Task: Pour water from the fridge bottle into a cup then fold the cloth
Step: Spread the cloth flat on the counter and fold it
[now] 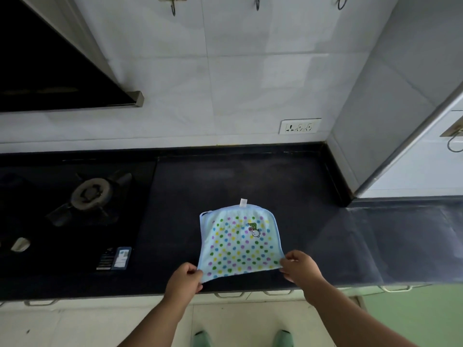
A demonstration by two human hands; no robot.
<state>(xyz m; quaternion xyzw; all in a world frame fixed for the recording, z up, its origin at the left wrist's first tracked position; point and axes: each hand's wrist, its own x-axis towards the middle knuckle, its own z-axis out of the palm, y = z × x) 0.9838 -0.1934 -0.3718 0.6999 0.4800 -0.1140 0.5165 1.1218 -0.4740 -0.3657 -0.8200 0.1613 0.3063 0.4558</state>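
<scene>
The cloth (240,240) is lying spread on the dark table (250,176), dotted side up, its white tag (243,203) at the edge farthest from both grips. The left hand (184,280) is pinching the near left corner; the right hand (299,267) is pinching the near right corner. Between the two grips the near edge is being held taut and slightly raised, apparently so it can be carried over toward the tag edge for a fold. No bottle or cup is showing. A burner (91,194) is sitting well left of the left grip.
</scene>
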